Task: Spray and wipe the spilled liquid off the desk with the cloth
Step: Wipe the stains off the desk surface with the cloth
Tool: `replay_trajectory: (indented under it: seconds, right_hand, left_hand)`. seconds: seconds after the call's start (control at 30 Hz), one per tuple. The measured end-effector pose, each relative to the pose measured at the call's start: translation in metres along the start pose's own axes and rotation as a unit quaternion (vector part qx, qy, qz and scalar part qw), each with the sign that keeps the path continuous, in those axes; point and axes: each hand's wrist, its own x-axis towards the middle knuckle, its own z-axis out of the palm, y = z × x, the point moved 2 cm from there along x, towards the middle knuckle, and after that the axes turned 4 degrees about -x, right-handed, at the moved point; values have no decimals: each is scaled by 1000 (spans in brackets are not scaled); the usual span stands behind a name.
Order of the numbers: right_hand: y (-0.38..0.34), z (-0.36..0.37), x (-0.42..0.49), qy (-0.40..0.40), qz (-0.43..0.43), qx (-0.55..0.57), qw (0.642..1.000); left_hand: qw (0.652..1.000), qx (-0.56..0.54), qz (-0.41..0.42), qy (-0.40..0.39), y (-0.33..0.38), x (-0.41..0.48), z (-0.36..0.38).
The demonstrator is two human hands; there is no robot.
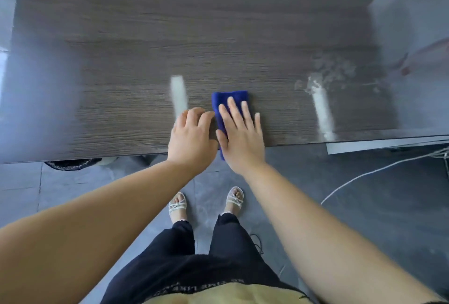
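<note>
A folded blue cloth (pixel 222 102) lies near the front edge of the dark wood-grain desk (pixel 126 60), its near end hanging over the edge. My right hand (pixel 240 133) presses flat on the cloth with fingers spread. My left hand (pixel 192 136) rests on the desk just left of the cloth, fingers curled, its fingertips touching the cloth's left edge. A patch of spilled liquid (pixel 332 70) glistens on the desk to the right, well apart from the cloth. No spray bottle is in view.
Two bright light reflections (pixel 179 94) (pixel 322 111) streak the desk. A grey wall (pixel 413 24) bounds the desk on the right. White cables (pixel 379 170) trail over the dark tiled floor below. A dark round object (pixel 70 164) peeks from under the desk's left front.
</note>
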Motion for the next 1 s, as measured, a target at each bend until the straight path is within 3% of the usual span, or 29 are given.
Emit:
replay_trajectory:
  seconds: [0.07,0.1,0.27,0.33,0.4,0.47,0.57,0.63,0.87,1.0]
  right_hand:
    - [48,-3,-9,-8,-67,-17,998]
    - [76,-6,-13,-1,-57,-18,998]
    - [213,-31,-25,-6,180,-1,984]
    - [223,-35,-19,19,296,22,955]
    - [199,-33,-12,30,348,30,936]
    - [173,-23,-13,15,270,21,963]
    - [183,-25,-31,-20,52,9,998]
    - [230,-31,-37,-22,25,2,999]
    - [374,-56,-53,12,272,7,962]
    - [357,-55,-41,39,414,42,908]
  left_hand:
    - [1000,18,-1,6,12,5,8]
    - [1000,30,2,2,17,7,11]
    - [997,53,33,-37,58,21,37]
    - [995,60,57,-51,79,27,50]
    - [994,63,67,-58,99,30,64]
    - [994,63,68,-57,116,35,77]
    - [991,81,78,-67,134,42,89]
    - [988,99,88,-82,149,49,97]
    - [976,150,103,-121,187,65,121]
    - [974,167,90,-124,200,67,127]
